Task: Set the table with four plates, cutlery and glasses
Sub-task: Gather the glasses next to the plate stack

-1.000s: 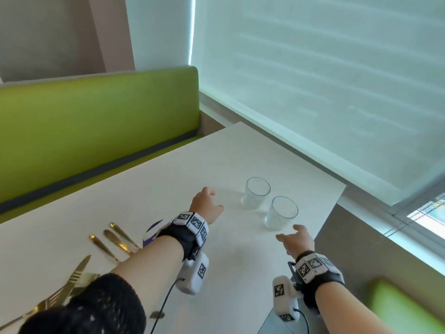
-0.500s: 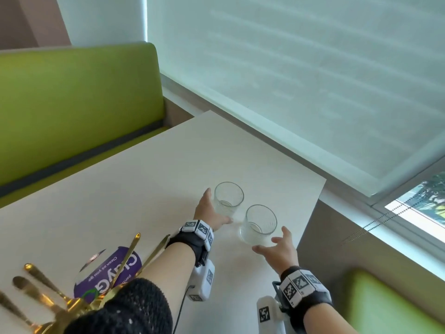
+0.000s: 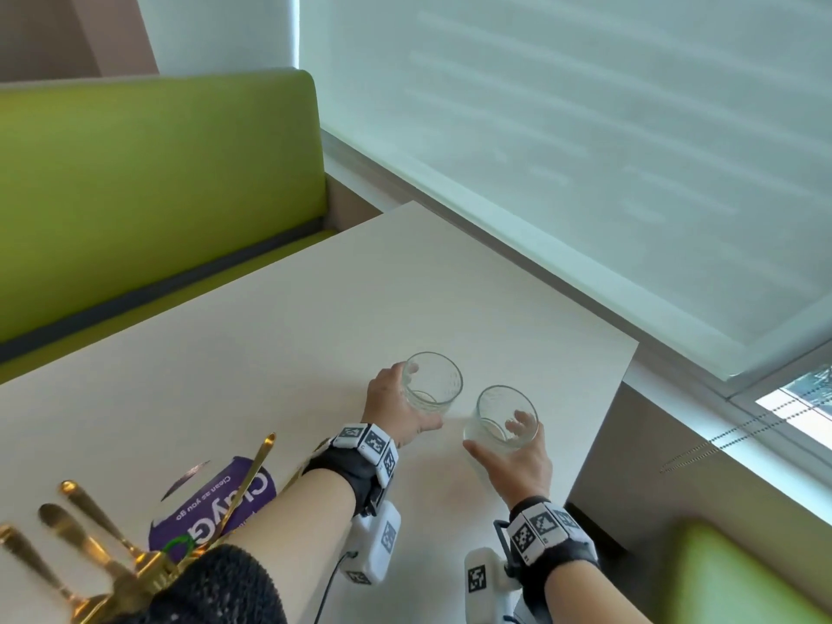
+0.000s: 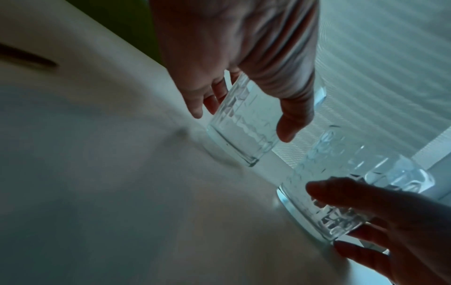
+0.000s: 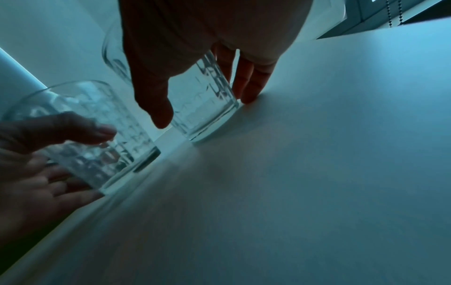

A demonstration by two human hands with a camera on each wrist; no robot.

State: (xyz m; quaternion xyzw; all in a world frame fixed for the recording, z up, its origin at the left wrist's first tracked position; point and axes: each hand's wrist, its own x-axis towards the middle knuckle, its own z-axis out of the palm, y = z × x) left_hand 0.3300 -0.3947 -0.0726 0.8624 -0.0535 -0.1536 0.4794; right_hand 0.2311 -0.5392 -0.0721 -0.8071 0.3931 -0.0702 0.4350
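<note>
Two clear patterned glasses stand close together near the right edge of the white table (image 3: 270, 331). My left hand (image 3: 412, 398) grips the left glass (image 3: 434, 382), fingers on its far side and thumb at the near base. My right hand (image 3: 497, 436) grips the right glass (image 3: 506, 412) in the same way. In the left wrist view my left hand (image 4: 241, 123) wraps the left glass (image 4: 244, 138), which leans. In the right wrist view my right hand (image 5: 205, 110) holds the right glass (image 5: 207, 119) with its base at the table. Gold cutlery (image 3: 90, 533) lies at the lower left.
A purple packet (image 3: 211, 506) lies by the cutlery, partly under my left forearm. A green bench (image 3: 135, 195) runs behind the table. A window sill and blind (image 3: 585, 173) border the table's far right side. Another green seat (image 3: 729, 578) sits at the lower right.
Both hands reached forward from open above the table and closed round the two glasses. The view has swung toward the glasses.
</note>
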